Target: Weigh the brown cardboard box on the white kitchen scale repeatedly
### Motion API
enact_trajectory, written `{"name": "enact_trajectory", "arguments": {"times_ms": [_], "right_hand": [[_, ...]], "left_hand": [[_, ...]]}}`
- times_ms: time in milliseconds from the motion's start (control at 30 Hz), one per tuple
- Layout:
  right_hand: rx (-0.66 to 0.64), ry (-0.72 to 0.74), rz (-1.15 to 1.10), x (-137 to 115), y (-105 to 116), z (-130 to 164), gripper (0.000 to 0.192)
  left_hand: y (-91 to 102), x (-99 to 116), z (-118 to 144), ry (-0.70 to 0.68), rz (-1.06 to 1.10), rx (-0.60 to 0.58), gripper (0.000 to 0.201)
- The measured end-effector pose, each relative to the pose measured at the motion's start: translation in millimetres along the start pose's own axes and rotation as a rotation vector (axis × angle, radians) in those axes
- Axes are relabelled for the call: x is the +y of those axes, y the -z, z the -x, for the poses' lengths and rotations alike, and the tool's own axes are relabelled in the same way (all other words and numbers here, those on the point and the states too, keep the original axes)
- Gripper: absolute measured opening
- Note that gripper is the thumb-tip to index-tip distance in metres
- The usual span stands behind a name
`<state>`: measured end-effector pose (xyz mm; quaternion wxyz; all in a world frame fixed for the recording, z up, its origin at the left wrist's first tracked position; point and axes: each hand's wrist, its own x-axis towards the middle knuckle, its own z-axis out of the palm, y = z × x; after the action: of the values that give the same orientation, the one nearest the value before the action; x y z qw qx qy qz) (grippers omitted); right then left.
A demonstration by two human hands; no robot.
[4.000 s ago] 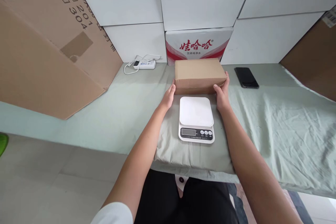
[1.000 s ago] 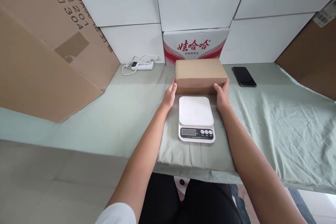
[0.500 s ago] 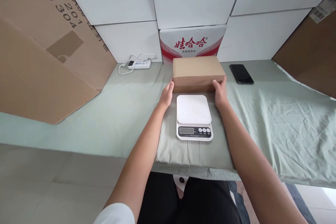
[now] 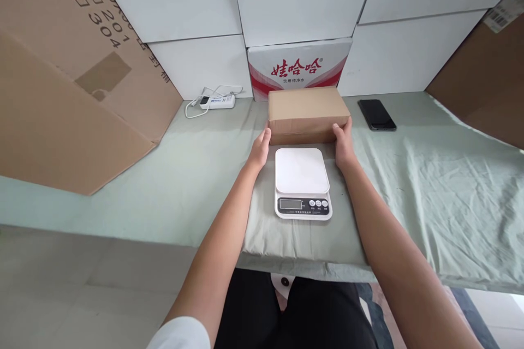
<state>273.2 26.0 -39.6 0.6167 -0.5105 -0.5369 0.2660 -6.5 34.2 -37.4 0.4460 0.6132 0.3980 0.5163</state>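
Note:
A closed brown cardboard box lies on the green cloth behind a white digital kitchen scale. My left hand presses against the box's left end and my right hand against its right end, so the box is gripped between them. The box rests on the cloth, just beyond the scale's bare platform. The scale's display and several buttons face me.
A black phone lies right of the box. A white power strip with cable sits at the back left. A red-and-white printed carton stands behind the box. Large cardboard sheets lean at left and right. The green cloth covers the table.
Only the camera has shifted slightly. Both hands stay on the ends of the box, which has not moved.

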Motion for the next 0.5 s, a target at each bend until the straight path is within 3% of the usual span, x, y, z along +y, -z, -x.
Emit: {"name": "enact_trajectory", "arguments": {"times_ms": [100, 233, 367, 500], "right_hand": [[0.007, 0.031, 0.012, -16.2, -1.0, 3.5, 0.097], [-0.006, 0.174, 0.057, -54.8, 7.7, 17.8, 0.102], [0.022, 0.223, 0.094, -97.2, 28.7, 60.3, 0.102], [0.027, 0.227, 0.093, -107.5, 46.6, 108.5, 0.097]], "left_hand": [[1.0, 14.6, 1.8, -0.009, -0.007, 0.006, 0.1], [5.5, 45.3, 19.6, -0.149, -0.067, 0.041, 0.105], [7.3, 70.6, 70.0, -0.246, -0.033, 0.015, 0.098], [4.6, 73.8, 121.9, -0.218, 0.051, -0.016, 0.092]]}}
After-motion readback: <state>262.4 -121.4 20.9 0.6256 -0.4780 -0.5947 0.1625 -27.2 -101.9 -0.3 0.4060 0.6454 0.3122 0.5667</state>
